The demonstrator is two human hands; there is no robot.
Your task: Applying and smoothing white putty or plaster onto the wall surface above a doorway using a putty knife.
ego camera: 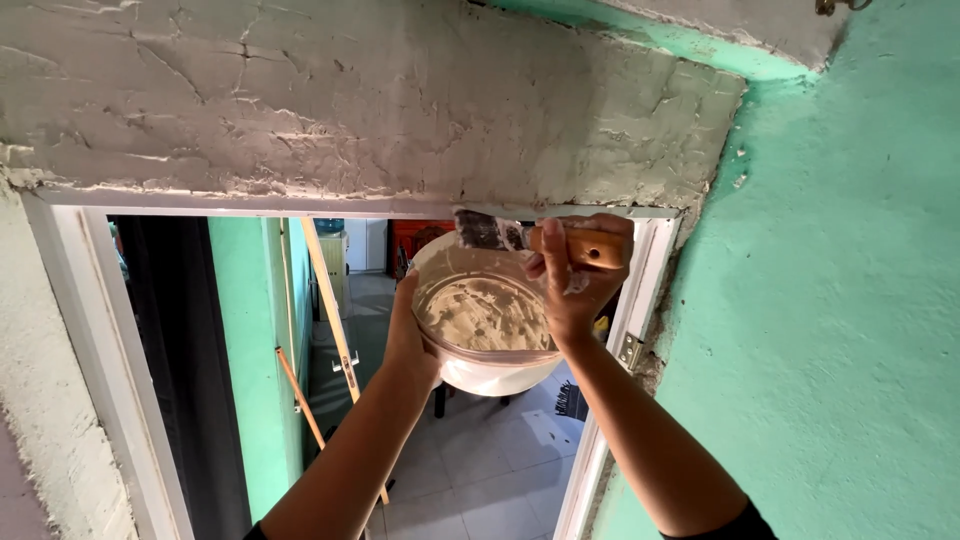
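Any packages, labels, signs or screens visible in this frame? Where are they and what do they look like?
None that can be made out. The nearest to a container is the round white bowl of pale paste held up by the left hand in the doorway; it shows no label. The right hand holds a wooden-handled brush against the rough grey plaster above the white door frame.

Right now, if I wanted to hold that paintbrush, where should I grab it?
Probably by the wooden handle, coming from the right, as the right hand does. The handle lies sideways toward that side, while the bristles on the left look messy with plaster.
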